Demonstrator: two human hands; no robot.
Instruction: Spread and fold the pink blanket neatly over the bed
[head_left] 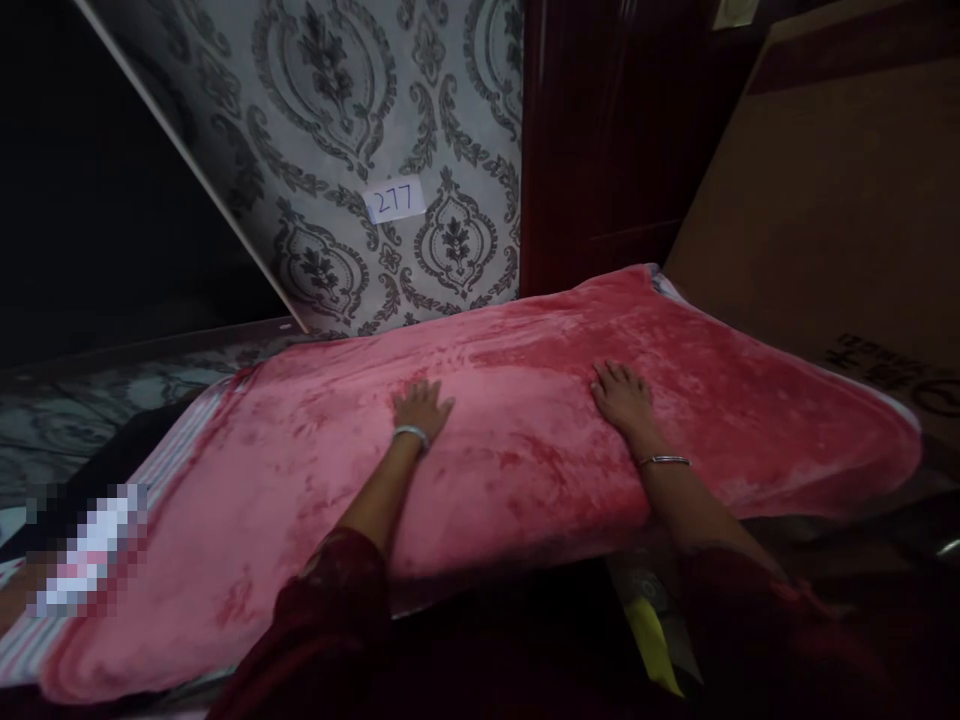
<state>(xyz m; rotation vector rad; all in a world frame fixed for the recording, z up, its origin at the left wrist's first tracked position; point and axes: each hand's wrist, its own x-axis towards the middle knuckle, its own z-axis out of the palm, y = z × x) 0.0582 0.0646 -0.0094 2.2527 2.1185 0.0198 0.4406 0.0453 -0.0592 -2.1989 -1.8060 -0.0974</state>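
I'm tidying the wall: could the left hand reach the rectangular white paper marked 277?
Probably, with a stretch: the left hand rests on the pink plush blanket, and nothing visible blocks the white paper.

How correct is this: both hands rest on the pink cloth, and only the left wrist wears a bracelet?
One error: the head view shows a bracelet on the right wrist too. The left hand and right hand do rest on the pink cloth.
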